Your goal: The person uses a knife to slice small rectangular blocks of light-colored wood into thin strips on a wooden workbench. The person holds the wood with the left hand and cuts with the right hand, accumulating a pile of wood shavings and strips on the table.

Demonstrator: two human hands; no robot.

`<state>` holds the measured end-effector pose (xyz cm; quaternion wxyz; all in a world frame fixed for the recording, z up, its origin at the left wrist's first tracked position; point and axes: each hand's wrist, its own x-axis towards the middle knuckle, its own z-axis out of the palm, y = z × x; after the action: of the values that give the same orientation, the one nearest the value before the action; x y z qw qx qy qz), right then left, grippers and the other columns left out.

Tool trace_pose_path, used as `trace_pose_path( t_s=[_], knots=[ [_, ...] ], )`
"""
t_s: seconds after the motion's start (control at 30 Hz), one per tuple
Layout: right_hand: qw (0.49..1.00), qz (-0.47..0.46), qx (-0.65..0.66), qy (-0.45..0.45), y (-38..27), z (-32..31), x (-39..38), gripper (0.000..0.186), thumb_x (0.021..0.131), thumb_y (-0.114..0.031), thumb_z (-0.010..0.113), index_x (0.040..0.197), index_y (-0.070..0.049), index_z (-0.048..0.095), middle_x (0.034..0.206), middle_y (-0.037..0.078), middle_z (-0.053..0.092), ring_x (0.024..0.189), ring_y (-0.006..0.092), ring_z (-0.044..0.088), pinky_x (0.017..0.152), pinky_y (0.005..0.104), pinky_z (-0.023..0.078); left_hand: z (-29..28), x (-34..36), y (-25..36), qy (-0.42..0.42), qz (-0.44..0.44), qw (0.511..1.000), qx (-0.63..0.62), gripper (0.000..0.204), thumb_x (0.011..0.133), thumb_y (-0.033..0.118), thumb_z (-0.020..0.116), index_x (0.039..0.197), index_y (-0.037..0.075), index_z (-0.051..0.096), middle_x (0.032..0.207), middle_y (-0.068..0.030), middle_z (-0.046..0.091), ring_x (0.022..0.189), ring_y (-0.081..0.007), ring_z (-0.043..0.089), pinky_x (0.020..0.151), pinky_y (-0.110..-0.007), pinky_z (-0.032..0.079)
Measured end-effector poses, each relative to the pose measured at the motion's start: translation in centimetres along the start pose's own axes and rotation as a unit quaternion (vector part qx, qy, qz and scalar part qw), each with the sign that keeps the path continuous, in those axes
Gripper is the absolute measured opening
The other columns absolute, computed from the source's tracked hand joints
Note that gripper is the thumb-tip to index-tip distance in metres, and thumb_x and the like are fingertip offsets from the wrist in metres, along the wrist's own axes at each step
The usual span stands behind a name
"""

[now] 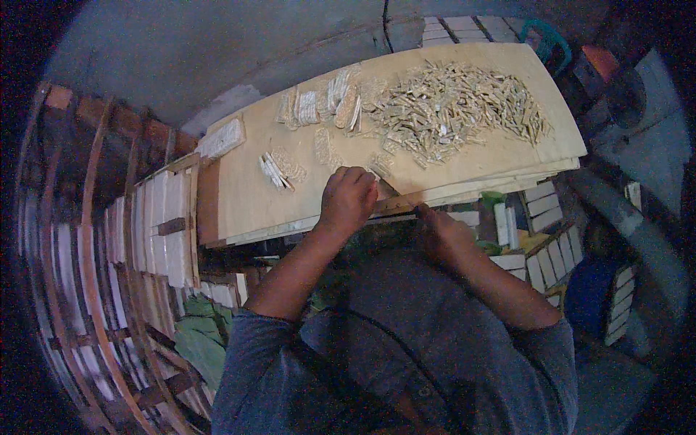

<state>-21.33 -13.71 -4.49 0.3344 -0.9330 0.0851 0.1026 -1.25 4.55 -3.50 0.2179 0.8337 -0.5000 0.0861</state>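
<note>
My left hand [349, 197] is closed at the near edge of a pale wooden board [254, 199], its fingertips pinched around a small pale piece that is mostly hidden. Just right of it, my right hand [444, 233] is curled below the board's edge. A thin dark blade-like strip [389, 188] lies between the two hands; its link to my right hand is unclear. Beyond them spreads a big heap of short tan stick-like pieces [464, 109]. Left of the heap are bundles of white sticks [307, 107] and pale patterned oval pieces [324, 147]. A smaller white bundle [274, 172] lies nearer.
One pale block [222, 138] sits at the board's far left corner. Slatted racks with white strips [163, 225] stand on the left. Stacked white-striped trays [554, 261] are below right. A teal chair [547, 40] stands behind, and a wall [239, 51] runs along the far side.
</note>
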Motion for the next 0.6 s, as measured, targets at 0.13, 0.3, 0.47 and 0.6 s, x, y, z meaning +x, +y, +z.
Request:
trace_pose_path(
  t_s=[0.13,0.3,0.47,0.6],
  knots=[
    [0.994,-0.065,0.023,0.084,-1.6,-1.0,0.5,0.068,0.094,-0.016,0.066,0.157,-0.012,0.042,0.125,0.029,0.066,0.104,0.0472,0.07,0.084,0.0545,0.058,0.6,-0.5,-0.7,-0.008,0.004,1.0,0.002,0.013,0.086,0.012,0.074,0.097,0.006,0.071,0.096,-0.0129,0.066,0.093,-0.0365,0.062,0.082,-0.047,0.053],
    [0.98,-0.112,0.042,0.159,-1.7,0.9,3.3,0.06,0.095,-0.013,0.066,0.153,-0.014,0.05,0.108,0.027,0.07,0.089,0.0479,0.071,0.074,0.0552,0.058,0.5,-0.2,-0.6,0.016,0.017,1.0,-0.002,0.013,0.084,0.011,0.074,0.096,0.007,0.071,0.095,-0.0118,0.066,0.092,-0.0356,0.062,0.081,-0.047,0.053],
    [0.994,-0.046,-0.006,0.096,-0.2,1.2,-0.5,0.057,0.097,-0.01,0.062,0.153,-0.012,0.049,0.109,0.026,0.07,0.092,0.0481,0.07,0.077,0.0556,0.058,0.3,-0.5,-0.4,0.03,0.008,0.999,-0.038,0.014,0.082,0.011,0.076,0.095,0.007,0.072,0.096,-0.0114,0.066,0.093,-0.0353,0.062,0.082,-0.048,0.053],
    [0.995,-0.033,0.006,0.095,-2.6,-1.2,1.0,0.058,0.097,-0.015,0.064,0.153,-0.012,0.049,0.11,0.026,0.07,0.094,0.0486,0.071,0.081,0.0553,0.058,-0.1,-0.6,-0.1,-0.003,-0.012,1.0,0.0,0.013,0.088,0.017,0.073,0.096,0.006,0.073,0.097,-0.0141,0.072,0.091,-0.0378,0.065,0.087,-0.049,0.054]
  ],
)
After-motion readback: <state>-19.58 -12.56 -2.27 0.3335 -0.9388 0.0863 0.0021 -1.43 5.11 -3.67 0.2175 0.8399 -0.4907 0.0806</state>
